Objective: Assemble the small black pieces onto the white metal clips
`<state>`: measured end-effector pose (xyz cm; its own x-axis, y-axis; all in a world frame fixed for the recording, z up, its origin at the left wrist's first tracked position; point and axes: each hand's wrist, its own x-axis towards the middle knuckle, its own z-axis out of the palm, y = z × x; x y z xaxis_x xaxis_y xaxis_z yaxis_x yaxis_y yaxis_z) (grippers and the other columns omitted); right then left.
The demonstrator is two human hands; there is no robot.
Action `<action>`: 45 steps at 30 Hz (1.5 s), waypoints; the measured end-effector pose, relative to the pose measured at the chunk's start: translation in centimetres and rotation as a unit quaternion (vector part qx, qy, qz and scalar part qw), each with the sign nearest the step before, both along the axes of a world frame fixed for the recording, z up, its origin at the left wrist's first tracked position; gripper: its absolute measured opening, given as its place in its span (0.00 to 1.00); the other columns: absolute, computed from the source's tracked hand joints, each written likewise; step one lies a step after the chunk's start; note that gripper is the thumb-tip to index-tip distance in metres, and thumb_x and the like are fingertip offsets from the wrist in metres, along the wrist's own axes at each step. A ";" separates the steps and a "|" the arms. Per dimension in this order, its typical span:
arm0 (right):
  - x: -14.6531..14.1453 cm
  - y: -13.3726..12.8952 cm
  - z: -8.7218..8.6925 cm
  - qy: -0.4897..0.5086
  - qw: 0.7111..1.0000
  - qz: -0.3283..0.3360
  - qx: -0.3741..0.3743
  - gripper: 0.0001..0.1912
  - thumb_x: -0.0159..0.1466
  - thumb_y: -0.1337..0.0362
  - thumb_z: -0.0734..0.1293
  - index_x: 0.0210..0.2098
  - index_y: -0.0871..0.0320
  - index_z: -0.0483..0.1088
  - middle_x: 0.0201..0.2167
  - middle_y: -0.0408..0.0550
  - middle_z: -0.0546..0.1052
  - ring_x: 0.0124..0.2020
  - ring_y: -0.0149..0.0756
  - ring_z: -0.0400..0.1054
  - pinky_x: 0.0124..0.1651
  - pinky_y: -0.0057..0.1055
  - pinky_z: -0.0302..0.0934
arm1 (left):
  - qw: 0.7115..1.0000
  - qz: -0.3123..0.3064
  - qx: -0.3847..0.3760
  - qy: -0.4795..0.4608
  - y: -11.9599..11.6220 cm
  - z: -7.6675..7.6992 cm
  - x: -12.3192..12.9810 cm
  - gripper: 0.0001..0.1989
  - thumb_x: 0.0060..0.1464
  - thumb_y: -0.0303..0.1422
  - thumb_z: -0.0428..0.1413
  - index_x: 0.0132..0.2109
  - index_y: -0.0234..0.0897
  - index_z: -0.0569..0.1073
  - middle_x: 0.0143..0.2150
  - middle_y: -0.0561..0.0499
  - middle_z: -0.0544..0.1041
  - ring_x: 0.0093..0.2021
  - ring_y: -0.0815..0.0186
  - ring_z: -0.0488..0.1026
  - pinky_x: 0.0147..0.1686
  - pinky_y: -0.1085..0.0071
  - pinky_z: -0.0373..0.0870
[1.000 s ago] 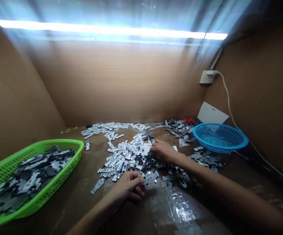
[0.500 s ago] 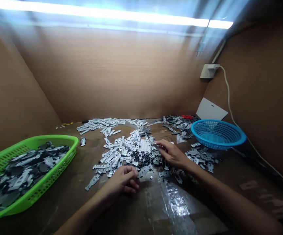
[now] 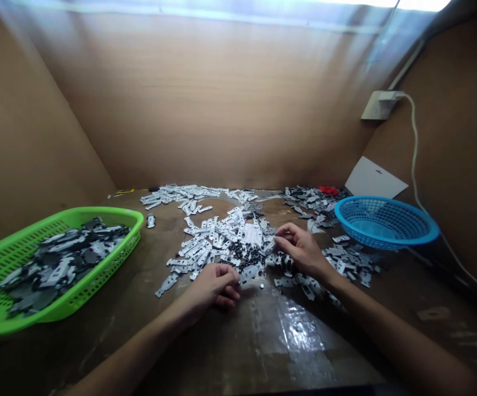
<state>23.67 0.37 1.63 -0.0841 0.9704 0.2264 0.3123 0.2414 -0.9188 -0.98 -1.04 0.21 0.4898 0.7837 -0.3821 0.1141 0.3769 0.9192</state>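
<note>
The curled left grip (image 3: 213, 286), its hold hidden, lies just left of a slanted grey plastic strip (image 3: 251, 273), nearer than the half-open right grip (image 3: 302, 250).

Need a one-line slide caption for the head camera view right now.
Left hand and right hand among scattered flat white-and-black pieces, green plastic basket left, blue plastic basket right.

One left hand (image 3: 212, 286), one right hand (image 3: 302, 252), one green basket (image 3: 98, 210), one blue basket (image 3: 380, 217); small parts (image 3: 230, 242) past counting, perhaps hundreds
</note>
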 end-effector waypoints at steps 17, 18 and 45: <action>-2.4 -2.3 1.1 0.092 0.985 0.076 -0.128 0.13 0.51 0.58 0.70 0.28 0.63 0.70 0.20 0.45 0.72 0.21 0.30 0.66 0.25 0.28 0.61 | 0.999 -0.006 0.006 0.050 -0.1 0.3 0.5 0.14 0.44 0.40 0.57 0.31 0.32 0.69 0.27 0.50 0.72 0.25 0.70 0.71 0.22 0.78 0.66; -2.5 -2.4 1.0 0.089 0.984 0.078 -0.132 0.13 0.51 0.58 0.71 0.27 0.63 0.70 0.19 0.44 0.72 0.21 0.30 0.66 0.25 0.27 0.61 | 0.999 -0.008 0.006 0.051 -0.1 0.3 0.5 0.14 0.44 0.40 0.57 0.31 0.32 0.69 0.27 0.50 0.73 0.25 0.70 0.72 0.22 0.77 0.66; -3.0 -2.4 0.2 0.049 0.983 0.055 -0.166 0.14 0.49 0.55 0.71 0.27 0.61 0.72 0.21 0.44 0.73 0.21 0.29 0.63 0.23 0.25 0.55 | 0.999 -0.019 0.020 0.038 0.0 -0.1 0.1 0.16 0.44 0.43 0.57 0.30 0.31 0.70 0.28 0.48 0.73 0.25 0.71 0.71 0.22 0.79 0.64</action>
<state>20.66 -2.01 1.82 -0.1860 0.9785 -0.0890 0.2080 -0.0493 -0.9769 -0.90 -1.07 0.12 0.4907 0.7803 -0.3876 0.1977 0.3335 0.9218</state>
